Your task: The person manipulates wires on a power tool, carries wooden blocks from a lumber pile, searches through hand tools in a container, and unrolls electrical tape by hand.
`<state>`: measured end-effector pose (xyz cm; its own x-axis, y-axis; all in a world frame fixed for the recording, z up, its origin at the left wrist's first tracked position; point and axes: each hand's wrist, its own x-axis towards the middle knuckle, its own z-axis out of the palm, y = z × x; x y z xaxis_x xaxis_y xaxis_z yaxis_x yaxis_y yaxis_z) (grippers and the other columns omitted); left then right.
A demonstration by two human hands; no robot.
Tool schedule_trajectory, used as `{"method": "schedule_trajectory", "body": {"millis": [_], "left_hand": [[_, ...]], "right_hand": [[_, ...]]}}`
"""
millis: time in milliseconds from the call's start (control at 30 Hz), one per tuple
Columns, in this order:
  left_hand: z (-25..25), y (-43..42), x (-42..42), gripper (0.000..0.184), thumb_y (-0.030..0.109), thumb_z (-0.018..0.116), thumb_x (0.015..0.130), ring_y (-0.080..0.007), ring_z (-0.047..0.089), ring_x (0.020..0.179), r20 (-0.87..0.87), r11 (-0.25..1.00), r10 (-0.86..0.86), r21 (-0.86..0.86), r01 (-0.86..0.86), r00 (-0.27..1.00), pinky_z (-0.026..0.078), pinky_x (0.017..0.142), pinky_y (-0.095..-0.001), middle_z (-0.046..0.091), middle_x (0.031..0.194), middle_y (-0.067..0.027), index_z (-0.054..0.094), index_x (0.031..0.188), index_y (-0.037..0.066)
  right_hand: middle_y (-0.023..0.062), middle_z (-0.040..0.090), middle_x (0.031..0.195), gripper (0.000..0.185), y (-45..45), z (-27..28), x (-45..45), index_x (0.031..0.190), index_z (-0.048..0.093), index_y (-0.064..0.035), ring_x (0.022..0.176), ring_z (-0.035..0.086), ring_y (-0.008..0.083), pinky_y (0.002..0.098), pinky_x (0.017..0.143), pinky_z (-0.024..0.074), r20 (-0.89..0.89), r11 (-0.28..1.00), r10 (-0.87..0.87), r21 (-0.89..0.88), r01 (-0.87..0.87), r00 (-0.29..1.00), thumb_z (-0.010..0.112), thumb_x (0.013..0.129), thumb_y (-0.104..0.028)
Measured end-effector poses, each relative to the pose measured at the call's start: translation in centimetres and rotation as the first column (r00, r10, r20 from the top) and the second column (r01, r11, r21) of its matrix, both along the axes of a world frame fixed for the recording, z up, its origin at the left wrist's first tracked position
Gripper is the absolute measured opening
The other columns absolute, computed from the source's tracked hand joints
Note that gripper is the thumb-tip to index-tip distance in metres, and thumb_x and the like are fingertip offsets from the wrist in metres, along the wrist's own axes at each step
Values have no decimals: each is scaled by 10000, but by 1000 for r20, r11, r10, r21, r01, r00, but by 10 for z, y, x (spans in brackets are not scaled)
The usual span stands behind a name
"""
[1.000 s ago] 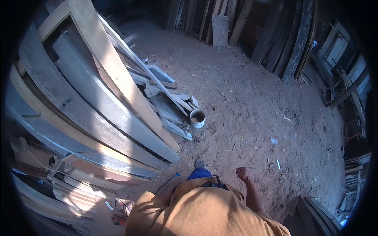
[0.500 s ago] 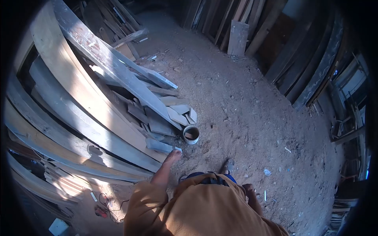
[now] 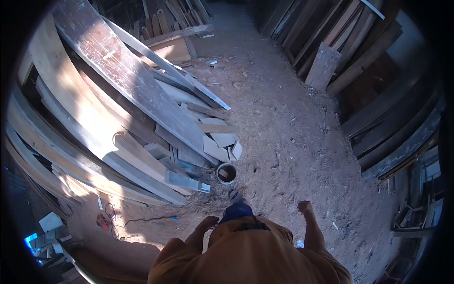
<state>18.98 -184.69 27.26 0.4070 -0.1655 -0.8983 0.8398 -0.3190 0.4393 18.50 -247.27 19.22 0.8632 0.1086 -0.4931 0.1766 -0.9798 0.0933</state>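
Observation:
My left hand (image 3: 208,222) hangs low beside my waist, near the blue trousers (image 3: 236,211); its fingers are too small and dark to make out. Out to the right, my right hand (image 3: 305,207) is held over the dirt floor, fingers curled, and whether it holds anything is too small to tell. Ahead of my shoe (image 3: 235,196) stands a round bucket (image 3: 226,174) with a piece of something inside. Just left of it lies the end of a grey board (image 3: 187,181).
Long planks (image 3: 142,94) lean across the left side. Wood offcuts (image 3: 217,149) lie behind the bucket. More boards (image 3: 323,67) lean at the upper right. A red tool (image 3: 102,222) with a dark cable lies on the floor at lower left.
The view has moved forward and turned, so the planks, bucket and floor have shifted. My left hand, at the board's end half a second ago, is back near my waist. My right hand has swung outward.

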Motion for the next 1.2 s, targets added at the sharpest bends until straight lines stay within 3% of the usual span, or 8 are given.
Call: {"method": "schedule_trajectory", "body": {"millis": [167,233,433,667,867,967,1033,1200], "left_hand": [[-19,29,63,372,372,509,1009,-233,698,829,43,987,63,144,-68,997,557,714,-420,713,1010,-107,617,1168,54],[-20,39,92,412,377,550,978,-205,681,747,122,964,233,105,-246,965,562,617,-351,695,944,-98,624,1181,26],[-7,53,184,396,292,598,982,-179,671,814,357,827,563,-231,-513,746,553,659,-338,672,1024,-94,598,1241,-8],[55,47,249,583,191,689,944,-200,624,985,824,789,363,-22,-614,436,527,862,-326,638,1108,-134,413,1421,0],[164,36,341,799,136,747,895,-285,583,1118,957,578,139,129,-806,253,490,974,-401,531,1321,-225,256,1511,7],[225,29,399,858,102,772,868,-314,543,1189,988,528,154,-100,-843,-20,453,1030,-429,478,1377,-239,224,1519,-3],[240,29,432,881,88,786,855,-313,524,1206,973,383,226,-141,-913,-55,425,1056,-428,455,1386,-229,206,1511,-9],[214,35,475,707,173,731,928,-305,500,1215,988,-3,114,-105,-994,-104,397,1074,-422,468,1349,-229,278,1432,-28]], "right_hand": [[190,729,909,172,59,22,110,763,733,-69,860,718,357,452,749,572,-7,965,102,242,-97,995,598,796,-171],[200,714,936,213,106,72,147,825,720,-58,892,706,356,453,772,568,-236,752,-356,502,427,904,569,827,-208],[172,729,883,269,144,69,240,836,733,-56,882,715,320,471,772,564,17,911,329,256,-322,944,527,882,-224],[232,725,1032,280,147,38,328,944,751,-4,949,732,347,479,834,591,-62,980,198,38,-196,978,528,897,-167],[220,738,995,276,165,30,430,963,764,-17,945,735,357,492,826,592,-252,832,554,159,-531,793,555,857,-164],[234,731,980,275,175,4,502,919,766,-39,952,723,372,497,852,577,-303,826,563,215,-521,768,552,853,-198],[240,725,993,278,180,-26,547,904,760,-36,957,716,381,499,868,568,-298,914,354,311,-261,886,549,851,-209],[228,701,975,325,194,38,702,895,732,-44,944,679,424,515,886,536,-178,769,578,445,-458,797,502,893,-273]]}}
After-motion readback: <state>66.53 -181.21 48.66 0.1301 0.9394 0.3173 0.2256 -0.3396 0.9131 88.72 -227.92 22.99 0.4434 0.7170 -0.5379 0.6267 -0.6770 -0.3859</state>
